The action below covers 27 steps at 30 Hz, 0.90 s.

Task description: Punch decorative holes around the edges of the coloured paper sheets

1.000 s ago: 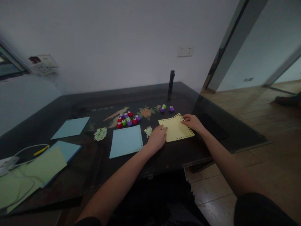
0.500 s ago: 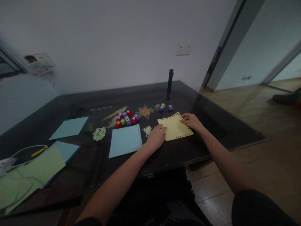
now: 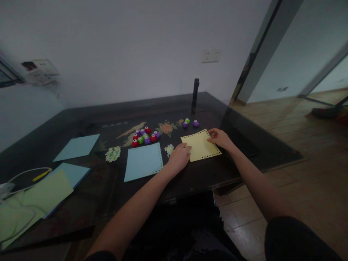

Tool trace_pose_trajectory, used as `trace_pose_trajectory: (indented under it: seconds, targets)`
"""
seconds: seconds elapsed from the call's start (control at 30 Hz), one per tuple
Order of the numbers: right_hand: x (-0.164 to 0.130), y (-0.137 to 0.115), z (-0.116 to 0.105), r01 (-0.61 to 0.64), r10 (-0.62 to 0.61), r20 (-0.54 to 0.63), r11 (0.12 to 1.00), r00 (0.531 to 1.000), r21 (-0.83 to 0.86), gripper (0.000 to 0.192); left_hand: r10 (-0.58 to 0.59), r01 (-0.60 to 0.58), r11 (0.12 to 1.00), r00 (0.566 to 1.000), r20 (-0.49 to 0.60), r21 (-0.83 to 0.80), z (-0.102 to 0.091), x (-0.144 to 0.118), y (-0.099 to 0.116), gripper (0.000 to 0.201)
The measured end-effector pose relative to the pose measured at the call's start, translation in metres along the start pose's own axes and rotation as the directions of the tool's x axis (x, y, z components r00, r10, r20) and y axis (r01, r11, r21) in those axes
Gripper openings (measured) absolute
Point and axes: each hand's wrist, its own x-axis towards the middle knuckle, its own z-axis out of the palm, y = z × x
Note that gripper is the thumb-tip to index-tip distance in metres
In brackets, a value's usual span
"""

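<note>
A sheet of yellow paper with punched holes along its top, right and bottom edges lies on the dark table before me. My left hand rests on its left edge, fingers stretched out and pressing it down. At the upper right edge, my right hand has the paper between thumb and fingers, the other fingers curled. To the left of my left hand lies a light-blue sheet with holes down its right side and along the bottom. A small heap of pale paper bits sits between the two sheets.
Several red, green and purple eye-topped toys stand behind the blue sheet. More toys are near a black upright post. A larger pile of paper bits, another blue sheet and yellow-green paper with a cable lie left.
The view has shifted slightly. Both hands stay at the yellow paper, and the fingers of my right hand have moved only a little at its edge.
</note>
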Motion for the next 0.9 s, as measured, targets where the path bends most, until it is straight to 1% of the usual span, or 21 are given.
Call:
trace_pose_trajectory:
  seconds: [0.13,0.2,0.3,0.43,0.53,0.63,0.7,0.73,0.8,0.87,0.9]
  targets:
    - [0.003,0.004,0.002,0.052,-0.061,-0.147,0.997,0.987,-0.065,0.035,-0.012,0.012,1.000,1.000,0.005,0.012,-0.001,0.000,0.001,0.035]
    - [0.004,0.006,0.003,0.075,-0.090,-0.181,0.993,0.979,-0.091,0.030,-0.029,0.029,0.999,1.000,-0.001,0.017,-0.001,0.000,0.002,0.038]
    - [0.005,0.007,0.005,0.106,-0.125,-0.180,0.988,0.976,-0.114,0.024,-0.035,0.035,0.999,0.999,-0.024,0.021,-0.003,-0.001,0.003,0.041]
    - [0.002,0.005,0.006,0.109,-0.130,-0.175,0.986,0.976,-0.124,0.021,-0.013,0.013,1.000,0.999,-0.053,-0.001,-0.008,0.001,0.004,0.038]
    - [0.001,0.004,0.004,0.108,-0.129,-0.175,0.987,0.976,-0.122,0.019,0.019,-0.023,0.999,0.995,-0.096,-0.039,-0.019,0.001,0.005,0.034]
    - [0.000,0.002,0.002,0.134,-0.152,-0.188,0.986,0.970,-0.104,0.018,0.045,-0.057,0.995,0.989,-0.138,-0.085,-0.039,-0.004,-0.002,0.031]
    - [0.000,-0.003,0.001,0.173,-0.187,-0.210,0.982,0.960,-0.082,0.017,0.051,-0.067,0.993,0.986,-0.157,-0.102,-0.054,-0.013,-0.018,0.031]
    - [-0.001,-0.008,0.001,0.198,-0.208,-0.217,0.978,0.954,-0.070,0.016,0.046,-0.063,0.994,0.985,-0.168,-0.095,-0.062,-0.019,-0.030,0.031]
    - [-0.004,-0.022,0.003,0.253,-0.257,-0.201,0.966,0.945,-0.049,0.014,0.003,-0.015,0.998,0.981,-0.195,-0.058,-0.077,-0.033,-0.061,0.030]
    - [-0.009,-0.042,0.007,0.309,-0.309,-0.144,0.951,0.940,-0.026,0.013,-0.075,0.079,0.997,0.973,-0.219,0.006,-0.089,-0.051,-0.096,0.027]
    - [-0.012,-0.055,0.011,0.333,-0.332,-0.108,0.943,0.937,-0.008,0.012,-0.095,0.106,0.993,0.974,-0.206,0.042,-0.094,-0.060,-0.113,0.027]
